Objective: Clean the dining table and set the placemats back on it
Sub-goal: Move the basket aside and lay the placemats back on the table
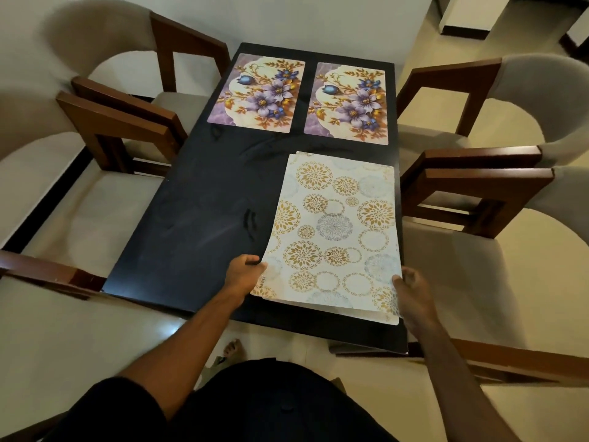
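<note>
Head view of a dark, glossy desk (197,218) flanked by cushioned wooden chairs, two on the left (95,173) and two on the right (497,199). Two floral placemats lie flat side by side at the far end, the left one (256,92) and the right one (348,102) apart, with a strip of bare desk between them. On the near right portion lie circle-patterned placemats (334,234), stacked, the edges of a lower mat showing at the far and near ends. The left hand (243,271) pinches the near-left corner of the stack between thumb and fingers. The right hand (411,287), fingers curled, grips the near-right edge. Faint smears mark the bare desk surface.
</note>
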